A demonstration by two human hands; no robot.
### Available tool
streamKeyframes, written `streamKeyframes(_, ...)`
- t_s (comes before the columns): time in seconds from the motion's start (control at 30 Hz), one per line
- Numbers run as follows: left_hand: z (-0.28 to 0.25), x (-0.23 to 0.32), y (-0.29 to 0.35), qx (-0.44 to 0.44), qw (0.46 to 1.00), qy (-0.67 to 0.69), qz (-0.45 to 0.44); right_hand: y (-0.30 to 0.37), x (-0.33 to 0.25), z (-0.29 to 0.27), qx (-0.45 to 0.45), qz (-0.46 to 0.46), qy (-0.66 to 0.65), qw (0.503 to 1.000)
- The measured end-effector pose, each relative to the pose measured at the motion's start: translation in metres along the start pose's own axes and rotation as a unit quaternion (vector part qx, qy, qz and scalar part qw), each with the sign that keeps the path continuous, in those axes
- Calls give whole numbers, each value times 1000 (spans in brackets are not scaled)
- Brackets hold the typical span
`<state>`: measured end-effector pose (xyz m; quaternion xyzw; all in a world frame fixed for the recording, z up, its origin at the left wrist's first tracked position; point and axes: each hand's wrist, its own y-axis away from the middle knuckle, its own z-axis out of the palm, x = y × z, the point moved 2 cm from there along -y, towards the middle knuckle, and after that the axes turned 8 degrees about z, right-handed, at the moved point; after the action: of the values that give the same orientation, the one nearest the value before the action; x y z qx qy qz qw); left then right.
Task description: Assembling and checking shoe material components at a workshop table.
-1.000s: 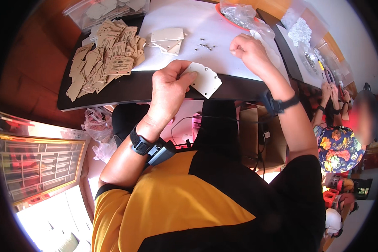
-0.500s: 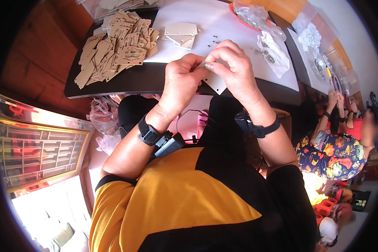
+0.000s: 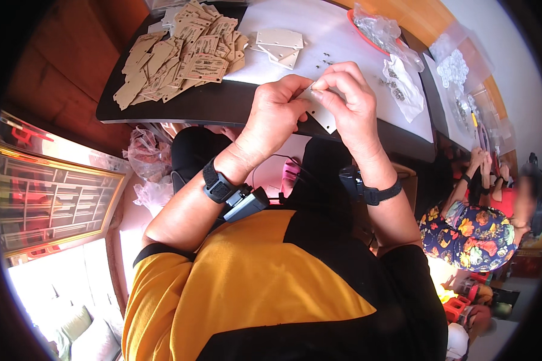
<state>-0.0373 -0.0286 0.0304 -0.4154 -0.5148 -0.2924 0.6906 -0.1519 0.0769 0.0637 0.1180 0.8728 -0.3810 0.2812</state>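
Observation:
Just over the table's near edge, my left hand (image 3: 280, 108) is closed on a pale card with punched holes (image 3: 324, 118). The card hangs tilted, one corner pointing down. My right hand (image 3: 349, 102) is pinched at the card's upper edge, thumb against forefinger; whatever tiny piece is in that pinch is too small to make out. A few small metal pieces (image 3: 326, 62) lie on white paper beyond my hands. Farther off rests a short stack of similar cards (image 3: 280, 40), blank side up.
A large heap of printed cards (image 3: 203, 67) covers the table's left. To the right are an open white bag (image 3: 411, 102) with small metal parts and an orange-red tray (image 3: 360, 29) holding a plastic bag. Another person in a floral garment (image 3: 470, 237) works at far right.
The table and its things have shifted a little right and up in view. Both hands keep their grip at the card, with only slight finger movement.

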Motion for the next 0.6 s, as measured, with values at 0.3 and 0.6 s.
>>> streamKeyframes(0.3, 5, -5, -1, 49, 998, -42, 27, 5, -1, 7, 21, 41, -27, 999)
streamKeyframes(0.6, 6, -2, 2, 52, 994, -85, 36, 7, 14, 10, -12, 213, -217, 953)
